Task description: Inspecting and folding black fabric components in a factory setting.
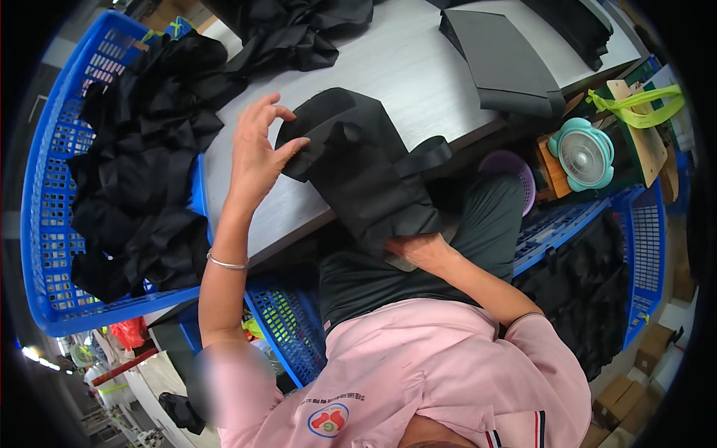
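A black fabric pouch [366,175], with a loose strap [424,157] at its right side, lies over the table's near edge and hangs toward my lap. My left hand [258,145] is at the pouch's far left end. Its thumb touches the fabric, while the fingers are curved and spread apart from the thumb. At the pouch's near end is my right hand [420,250]. Its fingers are hidden by the black fabric, so I cannot tell whether they are inside or beneath it, or how they are closed.
A blue basket [46,246] heaped with black fabric [142,172] stands left of the grey table [418,67]. Flat black pieces [508,63] lie at the far right. A teal fan [585,154], a purple bin [515,168] and another blue basket [646,246] are to the right.
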Action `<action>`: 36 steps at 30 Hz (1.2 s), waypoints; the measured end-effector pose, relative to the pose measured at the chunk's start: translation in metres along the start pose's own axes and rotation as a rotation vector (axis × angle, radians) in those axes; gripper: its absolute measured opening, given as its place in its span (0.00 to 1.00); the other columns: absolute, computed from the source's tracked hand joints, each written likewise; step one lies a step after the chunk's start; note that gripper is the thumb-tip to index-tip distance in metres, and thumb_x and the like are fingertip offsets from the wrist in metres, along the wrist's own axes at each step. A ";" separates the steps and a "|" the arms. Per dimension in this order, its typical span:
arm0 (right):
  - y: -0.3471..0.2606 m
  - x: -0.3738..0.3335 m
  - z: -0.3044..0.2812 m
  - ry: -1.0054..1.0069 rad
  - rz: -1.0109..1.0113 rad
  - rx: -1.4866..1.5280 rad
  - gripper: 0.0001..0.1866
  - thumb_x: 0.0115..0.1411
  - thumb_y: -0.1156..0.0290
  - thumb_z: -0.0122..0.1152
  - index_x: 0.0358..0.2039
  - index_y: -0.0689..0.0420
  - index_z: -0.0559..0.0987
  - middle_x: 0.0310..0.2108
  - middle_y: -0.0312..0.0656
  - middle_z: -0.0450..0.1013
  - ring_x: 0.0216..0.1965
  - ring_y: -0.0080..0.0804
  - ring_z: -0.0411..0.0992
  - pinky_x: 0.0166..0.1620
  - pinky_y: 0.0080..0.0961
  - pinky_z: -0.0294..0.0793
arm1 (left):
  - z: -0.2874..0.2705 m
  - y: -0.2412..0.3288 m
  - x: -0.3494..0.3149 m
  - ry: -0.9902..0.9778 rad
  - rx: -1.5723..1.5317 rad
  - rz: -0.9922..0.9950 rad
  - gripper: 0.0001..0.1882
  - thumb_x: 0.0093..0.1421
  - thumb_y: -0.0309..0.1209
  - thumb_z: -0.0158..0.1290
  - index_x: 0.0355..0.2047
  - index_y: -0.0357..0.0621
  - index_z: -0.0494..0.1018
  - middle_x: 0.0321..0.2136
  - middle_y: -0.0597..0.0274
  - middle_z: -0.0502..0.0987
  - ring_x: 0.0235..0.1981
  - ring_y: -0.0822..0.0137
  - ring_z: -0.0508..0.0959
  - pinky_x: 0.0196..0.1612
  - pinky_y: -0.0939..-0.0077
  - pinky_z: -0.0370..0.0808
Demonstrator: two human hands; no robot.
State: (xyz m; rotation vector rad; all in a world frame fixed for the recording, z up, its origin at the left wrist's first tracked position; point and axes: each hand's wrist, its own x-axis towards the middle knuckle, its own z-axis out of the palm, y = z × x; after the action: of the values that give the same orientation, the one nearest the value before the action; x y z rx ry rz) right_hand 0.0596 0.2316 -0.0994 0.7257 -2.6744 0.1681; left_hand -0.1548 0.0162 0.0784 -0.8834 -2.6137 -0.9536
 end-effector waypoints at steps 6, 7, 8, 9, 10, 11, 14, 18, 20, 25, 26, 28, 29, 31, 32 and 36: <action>0.001 0.001 0.007 0.016 0.031 0.050 0.16 0.64 0.57 0.57 0.51 0.41 0.79 0.47 0.33 0.77 0.49 0.31 0.74 0.50 0.30 0.75 | -0.002 -0.008 0.006 -0.042 0.037 -0.016 0.20 0.44 0.27 0.70 0.35 0.42 0.72 0.57 0.48 0.72 0.60 0.48 0.69 0.61 0.59 0.67; 0.002 0.000 0.009 0.018 0.040 0.059 0.16 0.64 0.57 0.56 0.51 0.41 0.79 0.47 0.33 0.76 0.49 0.31 0.74 0.50 0.30 0.75 | -0.003 -0.008 0.007 -0.068 0.040 0.006 0.20 0.44 0.28 0.70 0.34 0.42 0.71 0.57 0.48 0.72 0.60 0.47 0.70 0.61 0.59 0.67; 0.002 0.000 0.011 0.021 0.043 0.065 0.16 0.64 0.57 0.56 0.51 0.41 0.79 0.47 0.33 0.76 0.49 0.31 0.74 0.51 0.30 0.75 | -0.004 -0.008 0.008 -0.072 0.037 0.040 0.21 0.44 0.28 0.70 0.34 0.42 0.70 0.57 0.48 0.73 0.59 0.47 0.70 0.60 0.59 0.67; 0.002 0.000 0.012 0.024 0.046 0.069 0.16 0.64 0.57 0.56 0.51 0.41 0.79 0.48 0.33 0.76 0.49 0.31 0.74 0.51 0.30 0.75 | -0.005 -0.008 0.008 -0.092 0.044 0.023 0.21 0.44 0.28 0.70 0.34 0.42 0.70 0.57 0.48 0.73 0.59 0.47 0.70 0.60 0.59 0.67; 0.002 0.000 0.013 0.026 0.050 0.075 0.16 0.64 0.58 0.56 0.51 0.42 0.79 0.48 0.33 0.76 0.49 0.31 0.74 0.51 0.30 0.75 | -0.005 -0.009 0.008 -0.073 0.047 0.014 0.20 0.44 0.29 0.71 0.31 0.41 0.70 0.56 0.48 0.73 0.59 0.47 0.71 0.60 0.59 0.67; 0.002 0.000 0.014 0.027 0.052 0.079 0.16 0.64 0.58 0.56 0.51 0.42 0.79 0.48 0.33 0.76 0.49 0.31 0.74 0.51 0.30 0.75 | -0.005 -0.009 0.008 -0.055 0.049 0.006 0.19 0.44 0.30 0.71 0.29 0.41 0.70 0.55 0.48 0.74 0.58 0.47 0.71 0.61 0.59 0.66; 0.003 0.002 0.014 0.030 0.063 0.085 0.15 0.64 0.58 0.56 0.51 0.42 0.79 0.49 0.34 0.76 0.50 0.32 0.74 0.52 0.31 0.74 | -0.008 -0.015 0.010 -0.102 0.075 0.073 0.20 0.48 0.33 0.70 0.23 0.39 0.67 0.52 0.54 0.78 0.55 0.53 0.75 0.57 0.62 0.70; 0.005 0.006 0.007 0.029 0.047 0.053 0.15 0.64 0.59 0.56 0.50 0.42 0.79 0.50 0.34 0.75 0.51 0.32 0.74 0.52 0.31 0.74 | -0.019 -0.029 0.017 -0.247 0.123 0.106 0.21 0.50 0.33 0.69 0.20 0.37 0.67 0.44 0.55 0.82 0.46 0.56 0.79 0.49 0.66 0.73; 0.004 0.007 -0.001 0.018 0.032 -0.001 0.15 0.64 0.59 0.56 0.50 0.42 0.79 0.50 0.35 0.75 0.51 0.33 0.74 0.51 0.31 0.75 | -0.025 -0.034 0.017 0.036 0.286 0.182 0.15 0.56 0.35 0.66 0.24 0.36 0.74 0.39 0.59 0.83 0.39 0.61 0.80 0.43 0.70 0.73; -0.004 0.010 -0.022 -0.393 0.188 0.363 0.16 0.63 0.58 0.56 0.51 0.41 0.76 0.49 0.33 0.74 0.47 0.32 0.75 0.46 0.29 0.77 | -0.013 -0.015 -0.020 0.162 -0.745 -0.304 0.24 0.70 0.46 0.49 0.57 0.39 0.68 0.60 0.51 0.71 0.57 0.56 0.75 0.59 0.64 0.68; -0.004 0.013 -0.023 -0.097 0.111 0.185 0.16 0.61 0.57 0.58 0.50 0.41 0.76 0.49 0.33 0.73 0.44 0.32 0.75 0.44 0.27 0.78 | -0.005 -0.006 -0.035 0.134 -0.869 -0.376 0.28 0.72 0.46 0.46 0.63 0.40 0.63 0.63 0.50 0.67 0.59 0.53 0.72 0.60 0.63 0.68; -0.004 0.017 -0.027 0.243 0.219 0.298 0.12 0.57 0.54 0.61 0.39 0.43 0.74 0.37 0.32 0.68 0.34 0.28 0.73 0.35 0.26 0.76 | 0.028 0.015 -0.073 -0.010 -0.898 -0.457 0.30 0.71 0.45 0.47 0.66 0.39 0.59 0.65 0.48 0.64 0.62 0.51 0.70 0.61 0.60 0.68; -0.005 0.017 -0.030 0.293 0.196 0.259 0.14 0.57 0.53 0.62 0.40 0.44 0.74 0.37 0.33 0.68 0.35 0.29 0.74 0.36 0.28 0.76 | 0.042 0.025 -0.090 -0.049 -0.968 -0.493 0.31 0.71 0.45 0.49 0.66 0.37 0.59 0.64 0.49 0.66 0.61 0.52 0.71 0.61 0.60 0.68; -0.007 0.016 -0.037 0.247 0.150 0.369 0.16 0.58 0.57 0.60 0.45 0.45 0.75 0.44 0.33 0.71 0.41 0.32 0.75 0.40 0.30 0.77 | 0.067 0.036 -0.109 -0.138 -1.014 -0.574 0.32 0.70 0.45 0.50 0.66 0.35 0.60 0.63 0.49 0.67 0.60 0.52 0.71 0.62 0.60 0.69; -0.008 0.015 -0.042 0.249 0.108 0.449 0.17 0.59 0.59 0.59 0.48 0.45 0.75 0.48 0.33 0.72 0.44 0.32 0.76 0.43 0.29 0.77 | 0.077 0.038 -0.114 -0.088 -1.089 -0.701 0.33 0.69 0.45 0.52 0.65 0.34 0.61 0.62 0.49 0.68 0.59 0.53 0.73 0.61 0.61 0.70; -0.013 0.001 -0.066 0.209 0.046 0.365 0.20 0.61 0.66 0.56 0.55 0.47 0.75 0.58 0.37 0.70 0.55 0.35 0.73 0.58 0.33 0.73 | 0.084 0.036 -0.107 -0.010 -1.366 -0.856 0.32 0.67 0.45 0.54 0.61 0.29 0.65 0.58 0.49 0.72 0.55 0.56 0.76 0.60 0.63 0.72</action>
State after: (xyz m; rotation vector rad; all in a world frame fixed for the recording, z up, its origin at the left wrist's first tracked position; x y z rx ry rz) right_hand 0.0860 0.2331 -0.0376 0.7062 -2.4849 0.7185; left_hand -0.0485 0.0426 -0.0094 0.2361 -1.9856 -3.0142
